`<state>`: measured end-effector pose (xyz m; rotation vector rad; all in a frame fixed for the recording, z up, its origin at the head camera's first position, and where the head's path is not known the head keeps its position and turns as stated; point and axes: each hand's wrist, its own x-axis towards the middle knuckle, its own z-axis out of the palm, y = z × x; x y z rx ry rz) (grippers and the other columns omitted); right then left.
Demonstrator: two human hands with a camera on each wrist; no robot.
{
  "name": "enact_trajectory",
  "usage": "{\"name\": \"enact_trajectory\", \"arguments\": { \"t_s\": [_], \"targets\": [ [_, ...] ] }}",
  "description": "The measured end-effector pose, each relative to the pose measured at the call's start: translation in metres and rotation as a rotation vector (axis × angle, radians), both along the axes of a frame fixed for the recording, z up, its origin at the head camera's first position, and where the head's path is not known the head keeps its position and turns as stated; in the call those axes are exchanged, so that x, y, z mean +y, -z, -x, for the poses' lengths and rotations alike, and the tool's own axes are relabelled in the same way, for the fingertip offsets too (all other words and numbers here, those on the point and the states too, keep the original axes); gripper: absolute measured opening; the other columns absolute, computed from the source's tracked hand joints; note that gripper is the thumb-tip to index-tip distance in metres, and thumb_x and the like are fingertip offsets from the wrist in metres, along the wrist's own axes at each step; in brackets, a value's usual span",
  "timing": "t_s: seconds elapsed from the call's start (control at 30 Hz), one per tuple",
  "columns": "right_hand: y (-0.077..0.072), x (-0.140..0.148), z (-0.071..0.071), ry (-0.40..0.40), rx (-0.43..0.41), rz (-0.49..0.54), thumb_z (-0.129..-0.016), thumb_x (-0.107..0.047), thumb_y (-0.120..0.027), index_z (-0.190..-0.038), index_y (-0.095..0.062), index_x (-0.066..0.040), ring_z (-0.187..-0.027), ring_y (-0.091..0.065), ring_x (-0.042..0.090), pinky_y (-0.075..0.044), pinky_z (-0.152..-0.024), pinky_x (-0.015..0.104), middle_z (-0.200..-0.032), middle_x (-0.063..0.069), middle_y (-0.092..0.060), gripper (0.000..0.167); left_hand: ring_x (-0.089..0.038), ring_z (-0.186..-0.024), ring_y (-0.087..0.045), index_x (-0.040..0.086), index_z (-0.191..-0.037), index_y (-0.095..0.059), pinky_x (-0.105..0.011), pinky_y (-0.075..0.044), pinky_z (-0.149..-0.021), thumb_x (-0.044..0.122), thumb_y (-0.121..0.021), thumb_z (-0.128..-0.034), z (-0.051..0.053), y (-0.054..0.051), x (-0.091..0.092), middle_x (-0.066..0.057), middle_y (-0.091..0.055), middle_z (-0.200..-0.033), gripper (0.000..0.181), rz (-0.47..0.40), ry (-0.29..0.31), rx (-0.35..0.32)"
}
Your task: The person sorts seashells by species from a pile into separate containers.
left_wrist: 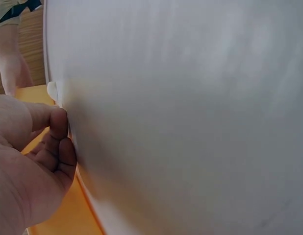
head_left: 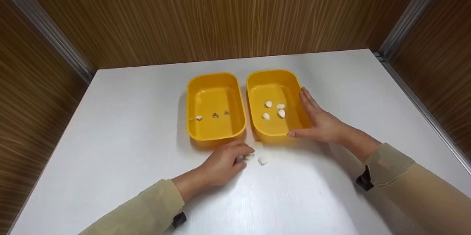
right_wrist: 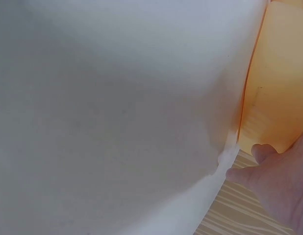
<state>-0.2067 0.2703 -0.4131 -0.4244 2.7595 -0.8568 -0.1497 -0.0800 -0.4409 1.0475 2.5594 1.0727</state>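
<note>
In the head view my left hand (head_left: 225,162) is low over the table with bent fingers, just in front of the left yellow tray (head_left: 198,138). Small pale shells (head_left: 248,156) show between its thumb and index finger; whether it grips one cannot be seen. Curled fingertips (left_wrist: 68,152) appear in the left wrist view. A white shell (head_left: 262,161) lies to the right of that hand. My right hand (head_left: 323,126) rests against the right yellow tray (head_left: 270,134), fingers straight along its right wall, thumb at the front rim. Inside that tray are several white shells (head_left: 281,113).
In the left tray lie two small brown shells (head_left: 215,115) and one whitish pointed shell (head_left: 199,117). Another pale piece (head_left: 258,144) sits near the gap between the trays. The white table (head_left: 140,102) is bounded by wood-grain panels (head_left: 228,14) at the back and sides.
</note>
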Motion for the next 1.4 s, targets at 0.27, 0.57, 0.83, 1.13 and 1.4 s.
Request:
{"name": "enact_trajectory", "arguments": {
  "t_s": [0.27,0.57,0.83,1.13,1.4],
  "targets": [
    [-0.0023,-0.0003,-0.0011,-0.016,0.012,-0.004,-0.086,-0.067,-0.079,-0.169,0.01,-0.014,-0.162,-0.004,0.037,-0.018,-0.126,0.061,-0.176,-0.003,0.021,0.133,-0.019,-0.108,-0.063,0.003,-0.13,-0.071,-0.035,-0.054,-0.101,0.004,-0.071,-0.1002,-0.0026,-0.0002,0.0013,-0.005,-0.065,-0.121,0.03,0.076,-0.013,0.025],
    [-0.0023,-0.0011,-0.0014,-0.009,0.001,-0.004,-0.085,-0.068,-0.079,-0.169,0.01,-0.014,-0.162,-0.004,0.038,-0.017,-0.125,0.062,-0.176,-0.004,0.021,0.134,-0.02,-0.1,-0.062,0.003,-0.122,-0.074,-0.035,-0.054,-0.096,0.005,-0.073,-0.0971,-0.0029,-0.0004,-0.002,-0.006,-0.065,-0.111,0.025,0.072,-0.006,0.027],
    [-0.0017,-0.0003,-0.0007,-0.002,-0.004,-0.014,-0.084,-0.07,-0.079,-0.169,0.012,-0.017,-0.162,-0.005,0.038,-0.018,-0.125,0.062,-0.175,-0.005,0.022,0.135,-0.019,-0.098,-0.063,0.003,-0.116,-0.077,-0.034,-0.054,-0.094,0.006,-0.074,-0.0954,-0.002,-0.0017,-0.0036,-0.005,-0.067,-0.108,0.021,0.049,-0.026,-0.016],
    [-0.0011,0.0,0.0003,-0.013,0.017,-0.001,-0.085,-0.067,-0.081,-0.169,0.01,-0.015,-0.162,-0.003,0.038,-0.017,-0.126,0.062,-0.176,-0.003,0.021,0.135,-0.017,-0.096,-0.06,0.005,-0.114,-0.078,-0.034,-0.053,-0.093,0.009,-0.075,-0.0969,-0.0007,-0.0018,-0.0036,-0.003,-0.068,-0.107,0.018,0.069,-0.026,-0.028],
    [-0.001,0.0005,-0.0005,-0.014,0.015,0.004,-0.084,-0.067,-0.081,-0.169,0.011,-0.014,-0.162,-0.006,0.04,-0.017,-0.125,0.062,-0.176,-0.003,0.021,0.136,-0.016,-0.095,-0.058,0.007,-0.112,-0.076,-0.034,-0.053,-0.094,0.009,-0.074,-0.0971,-0.001,-0.0034,-0.0021,-0.001,-0.064,-0.107,0.015,0.103,-0.036,-0.058]
  ]
}}
